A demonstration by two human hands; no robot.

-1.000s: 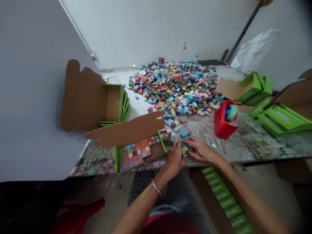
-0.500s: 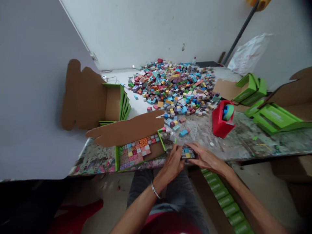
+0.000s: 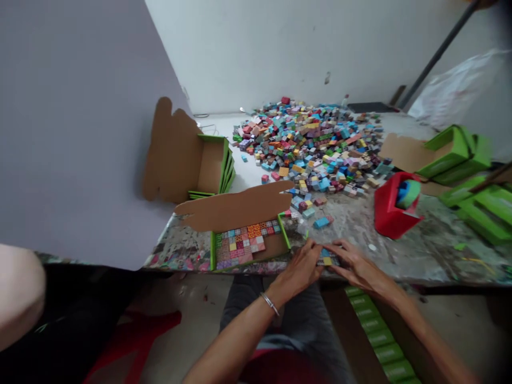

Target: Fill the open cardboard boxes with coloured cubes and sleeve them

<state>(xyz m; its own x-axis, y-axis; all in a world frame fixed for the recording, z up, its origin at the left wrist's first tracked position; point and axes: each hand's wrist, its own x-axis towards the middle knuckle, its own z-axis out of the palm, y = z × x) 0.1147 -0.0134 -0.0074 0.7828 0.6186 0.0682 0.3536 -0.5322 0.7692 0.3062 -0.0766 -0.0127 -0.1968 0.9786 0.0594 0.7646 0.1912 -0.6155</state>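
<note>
At the table's front edge, my left hand (image 3: pixel 304 265) and my right hand (image 3: pixel 356 265) are closed on opposite sides of a small group of patterned blocks (image 3: pixel 328 259). Blue, yellow and grey tops show between the fingers; whether the group rests on the table I cannot tell. Left of my left hand lies an open green-edged cardboard box (image 3: pixel 287 237), its brown flap standing up at the back. Patterned blocks (image 3: pixel 244 242) fill much of it, with bare cardboard at its right side. A blue block (image 3: pixel 321 222) lies beyond my hands.
A big heap of small patterned blocks (image 3: pixel 312 138) covers the table's back. Right of it stand a red tape dispenser (image 3: pixel 390 213) and open green boxes (image 3: pixel 448 157). Stacked open boxes (image 3: pixel 212 165) are at left, beside a grey panel (image 3: pixel 80 133). Below the table is a carton of green boxes (image 3: pixel 372 325).
The view has turned left, so the table's things appear further right. Part of a person's bare limb now shows at the left edge. Both hands still hold the block group.
</note>
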